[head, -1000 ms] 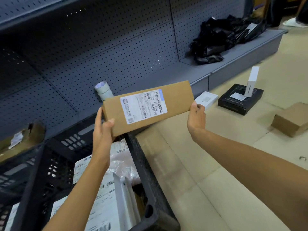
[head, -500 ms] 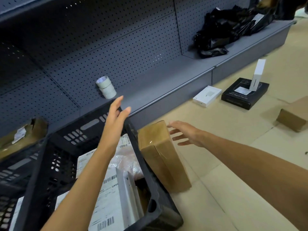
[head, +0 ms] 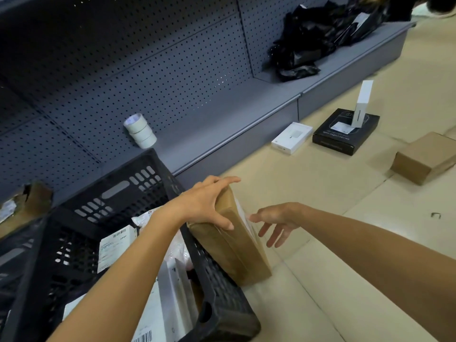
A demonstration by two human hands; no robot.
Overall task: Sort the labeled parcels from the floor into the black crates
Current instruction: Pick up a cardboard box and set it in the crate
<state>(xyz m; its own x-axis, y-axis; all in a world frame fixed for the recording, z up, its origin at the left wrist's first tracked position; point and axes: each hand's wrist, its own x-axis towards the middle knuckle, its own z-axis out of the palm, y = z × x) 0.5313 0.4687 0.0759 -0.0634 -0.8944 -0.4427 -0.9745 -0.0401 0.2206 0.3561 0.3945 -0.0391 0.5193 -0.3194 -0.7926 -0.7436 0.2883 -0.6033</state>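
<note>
Leaning on end against the outer right wall of the black crate [head: 217, 287], a long brown cardboard parcel [head: 237, 245] is seen with its lower end on the floor [head: 320, 280], at about 6 o'clock in the head view. Its upper end is gripped by the left hand [head: 207, 203], fingers draped over the top and thumb pressed on the near face. The right hand [head: 278, 223] is held just beside the parcel at 3 o'clock of it, fingers spread wide and holding nothing; contact cannot be confirmed. Labelled white parcels [head: 116, 245] are noted inside the crate.

Toward 1 o'clock a white box [head: 292, 137] and a black box [head: 345, 132] are recorded on the floor, a slim white carton [head: 361, 104] standing upright on the black one. A brown carton [head: 424, 156] lies at 3 o'clock. Stacked tape rolls [head: 140, 130] and black bags [head: 318, 35] are noted on the grey shelf [head: 222, 124].
</note>
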